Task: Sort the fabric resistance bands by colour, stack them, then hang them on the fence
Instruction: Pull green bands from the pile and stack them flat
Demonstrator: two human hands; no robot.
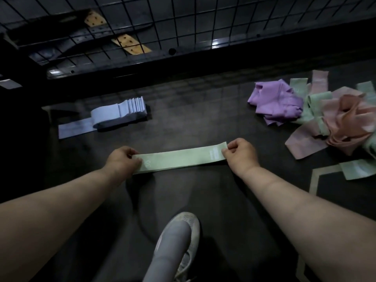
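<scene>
Both hands' fingers [136, 157] pinch the green band [181, 157] flat.

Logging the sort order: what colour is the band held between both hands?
Pale green band, faint white print; head view.

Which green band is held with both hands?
The light green fabric band stretched flat in front, left hand pinching one end, right hand the other. The other green bands lie loose in the mixed pile.
</scene>
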